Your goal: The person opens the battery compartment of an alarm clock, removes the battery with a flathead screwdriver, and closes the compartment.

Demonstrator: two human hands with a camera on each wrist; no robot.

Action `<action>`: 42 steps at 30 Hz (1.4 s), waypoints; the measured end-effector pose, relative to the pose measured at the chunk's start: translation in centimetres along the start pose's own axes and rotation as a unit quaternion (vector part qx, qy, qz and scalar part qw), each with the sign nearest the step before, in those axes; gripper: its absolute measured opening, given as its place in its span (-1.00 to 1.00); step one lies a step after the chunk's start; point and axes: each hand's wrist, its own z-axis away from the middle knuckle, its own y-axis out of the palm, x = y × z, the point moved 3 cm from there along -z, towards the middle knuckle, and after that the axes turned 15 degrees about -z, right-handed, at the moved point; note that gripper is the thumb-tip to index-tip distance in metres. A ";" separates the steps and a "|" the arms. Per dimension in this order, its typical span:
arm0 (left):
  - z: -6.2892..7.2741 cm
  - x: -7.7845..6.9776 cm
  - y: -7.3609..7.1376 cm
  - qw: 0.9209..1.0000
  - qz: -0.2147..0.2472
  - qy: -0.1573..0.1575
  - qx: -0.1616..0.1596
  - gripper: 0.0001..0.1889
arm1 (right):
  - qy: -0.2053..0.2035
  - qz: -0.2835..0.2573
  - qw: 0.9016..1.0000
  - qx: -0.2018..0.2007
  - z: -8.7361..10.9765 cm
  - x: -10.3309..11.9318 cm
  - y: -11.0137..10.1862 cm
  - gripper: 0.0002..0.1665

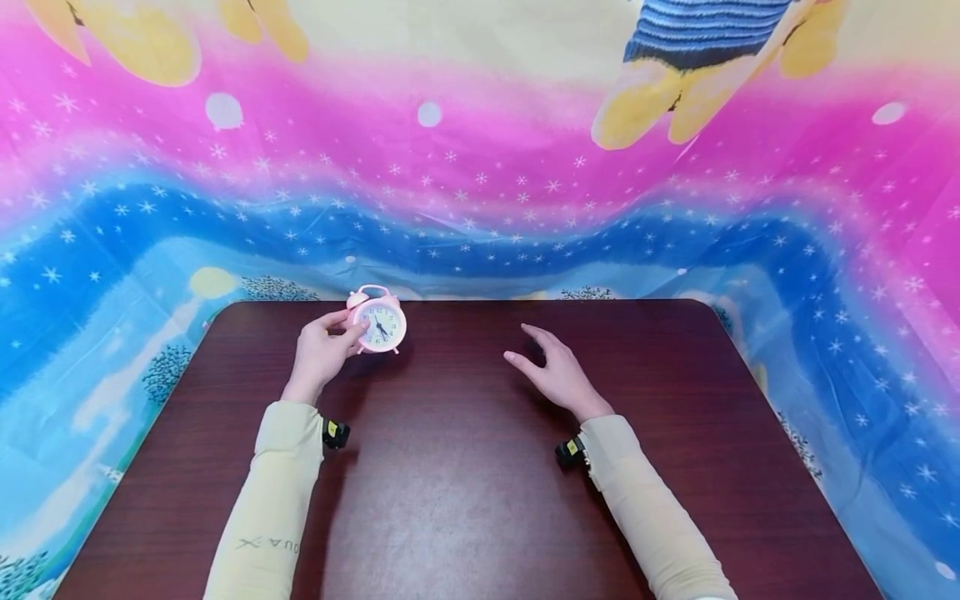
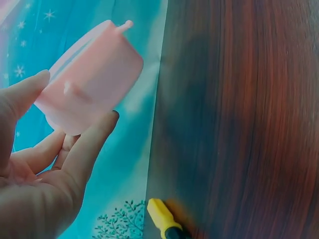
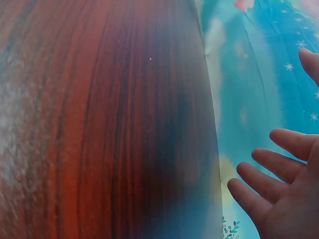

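Note:
A small pink twin-bell alarm clock [image 1: 385, 319] with a round white dial and dark hands is held near the table's far edge, left of centre. My left hand [image 1: 317, 354] grips it by its left side, the thumb over the front rim and the fingers behind. The left wrist view shows the pink casing [image 2: 94, 74] and its small feet from below, raised over the tabletop. My right hand [image 1: 561, 373] is over the table to the right, apart from the clock, fingers extended and thumb spread, with nothing in it.
The dark brown wooden table [image 1: 435, 500] has rounded far corners. A colourful printed cloth [image 1: 480, 192] hangs behind and beside it. A yellow-and-black object [image 2: 162, 216] shows at the bottom of the left wrist view. Each wrist wears a small black camera [image 1: 335, 433].

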 end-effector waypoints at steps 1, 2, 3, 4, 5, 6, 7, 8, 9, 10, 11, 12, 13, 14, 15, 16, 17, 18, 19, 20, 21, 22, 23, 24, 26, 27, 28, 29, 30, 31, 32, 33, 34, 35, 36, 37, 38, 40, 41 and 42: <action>0.0 0.0 0.1 1.000 0.001 0.000 0.002 -0.41 | 0.001 -0.001 1.000 0.001 0.0 0.0 0.0 0.00; 0.1 -0.1 0.3 1.000 0.002 0.001 0.004 -0.41 | 0.001 -0.002 1.000 0.003 0.0 -0.1 0.1 0.00; 0.1 -0.2 0.4 1.000 0.002 0.002 0.006 -0.41 | 0.004 -0.002 1.000 0.002 0.0 -0.1 0.1 0.01; 0.2 -0.3 0.5 1.000 0.005 0.003 0.008 -0.41 | 0.004 -0.004 1.000 0.002 0.0 -0.1 0.1 0.01; 0.2 -0.4 0.7 1.000 0.007 0.004 0.010 -0.41 | 0.004 -0.005 1.000 0.002 0.0 -0.1 0.1 0.01; 0.2 -0.6 0.8 1.000 0.008 0.006 0.012 -0.41 | 0.004 -0.007 1.000 0.001 0.0 -0.1 0.1 0.01; 0.3 -0.7 0.9 1.000 0.011 0.006 0.012 -0.41 | 0.003 -0.008 1.000 0.001 0.0 -0.1 0.2 0.01; 0.3 -0.8 1.0 1.000 0.011 0.008 0.012 -0.42 | 0.001 -0.010 1.000 0.002 0.0 0.0 0.2 0.01; 0.3 -0.9 1.2 1.000 0.011 0.008 0.012 -0.42 | 0.002 -0.012 1.000 0.000 0.0 0.0 0.2 0.01; 0.4 -1.0 1.3 1.000 0.012 0.008 0.012 -0.43 | 0.002 -0.013 1.000 0.001 0.0 0.0 0.2 0.01; 0.4 -1.2 1.4 1.000 0.012 0.007 0.013 -0.44 | 0.002 -0.014 1.000 0.001 -0.1 0.1 0.2 0.01; 0.5 -1.3 1.6 1.000 0.010 0.008 0.014 -0.44 | 0.004 -0.015 1.000 0.001 -0.1 0.1 0.2 0.01; 0.5 -1.4 1.7 1.000 0.009 0.009 0.015 -0.44 | 0.004 -0.015 1.000 0.003 -0.1 0.1 0.3 0.01; 0.6 -1.5 1.9 1.000 0.007 0.009 0.018 -0.45 | 0.004 -0.015 1.000 0.005 -0.1 0.1 0.3 0.01; 0.6 -1.6 2.0 1.000 0.007 0.009 0.021 -0.45 | 0.006 -0.015 1.000 0.006 -0.2 0.2 0.3 0.01; 0.6 -1.7 2.2 1.000 0.005 0.010 0.024 -0.45 | 0.007 -0.015 1.000 0.008 -0.2 0.2 0.3 0.01; 0.7 -1.8 2.3 1.000 0.004 0.010 0.026 -0.45 | 0.008 -0.015 1.000 0.010 -0.2 0.2 0.3 0.01; 0.7 -1.8 2.5 1.000 0.003 0.011 0.028 -0.45 | 0.010 -0.015 1.000 0.012 -0.2 0.3 0.4 0.00; 0.7 -1.9 2.6 1.000 0.005 0.010 0.029 -0.45 | 0.010 -0.016 1.000 0.014 -0.3 0.3 0.4 0.00; 0.7 -1.9 2.7 0.999 0.005 0.010 0.030 -0.45 | 0.010 -0.017 1.000 0.015 -0.3 0.4 0.5 0.00; 0.7 -1.9 2.8 0.999 0.005 0.011 0.030 -0.45 | 0.012 -0.018 1.000 0.015 -0.3 0.4 0.5 0.00; 0.7 -1.9 2.8 0.999 0.004 0.013 0.030 -0.45 | 0.012 -0.019 1.000 0.014 -0.4 0.4 0.5 0.00; 0.7 -2.0 2.9 0.999 0.006 0.014 0.030 -0.45 | 0.012 -0.019 1.000 0.014 -0.4 0.4 0.6 -0.01; 0.7 -2.0 3.0 0.999 0.008 0.015 0.031 -0.45 | 0.011 -0.021 1.000 0.013 -0.5 0.4 0.6 -0.01; 0.7 -2.1 3.2 0.999 0.008 0.020 0.035 -0.45 | 0.011 -0.025 1.000 0.013 -0.5 0.4 0.7 -0.01; 0.6 -2.1 3.3 0.999 0.007 0.022 0.037 -0.45 | 0.011 -0.028 0.999 0.013 -0.6 0.4 0.7 -0.01; 0.6 -2.2 3.4 0.999 0.005 0.023 0.040 -0.45 | 0.012 -0.031 0.999 0.013 -0.6 0.4 0.7 -0.02; 0.6 -2.2 3.5 0.999 0.003 0.023 0.043 -0.45 | 0.014 -0.034 0.999 0.013 -0.6 0.3 0.8 -0.02; 0.6 -2.2 3.6 0.999 0.002 0.024 0.046 -0.45 | 0.016 -0.038 0.999 0.013 -0.7 0.3 0.8 -0.02; 0.7 -2.3 3.8 0.998 0.003 0.024 0.050 -0.44 | 0.017 -0.041 0.999 0.013 -0.7 0.3 0.9 -0.02; 0.7 -2.3 3.9 0.998 0.004 0.024 0.052 -0.44 | 0.019 -0.046 0.999 0.013 -0.7 0.4 0.9 -0.02; 0.7 -2.4 4.0 0.998 0.007 0.024 0.054 -0.43 | 0.021 -0.050 0.998 0.013 -0.7 0.4 1.0 -0.02; 0.7 -2.4 4.1 0.998 0.010 0.025 0.056 -0.43 | 0.024 -0.052 0.998 0.014 -0.8 0.5 1.1 -0.02; 0.7 -2.5 4.3 0.998 0.016 0.025 0.059 -0.43 | 0.026 -0.054 0.998 0.013 -0.8 0.5 1.1 -0.02; 0.9 -2.8 4.3 0.998 0.020 0.020 0.064 -0.43 | 0.028 -0.057 0.998 0.013 -0.8 0.5 1.2 -0.02; 0.9 -2.8 4.5 0.997 0.024 0.021 0.064 -0.43 | 0.029 -0.060 0.998 0.013 -0.8 0.6 1.2 -0.02; 1.0 -2.9 4.6 0.997 0.027 0.021 0.065 -0.43 | 0.030 -0.062 0.998 0.014 -0.9 0.6 1.3 -0.02; 1.0 -2.8 5.0 0.997 0.033 0.021 0.069 -0.44 | 0.031 -0.066 0.997 0.014 -0.9 0.6 1.4 -0.01; 1.0 -2.8 5.1 0.997 0.035 0.021 0.070 -0.44 | 0.031 -0.070 0.997 0.015 -0.9 0.6 1.5 -0.01; 1.1 -2.7 5.3 0.997 0.035 0.020 0.070 -0.44 | 0.031 -0.073 0.997 0.016 -0.9 0.6 1.5 -0.01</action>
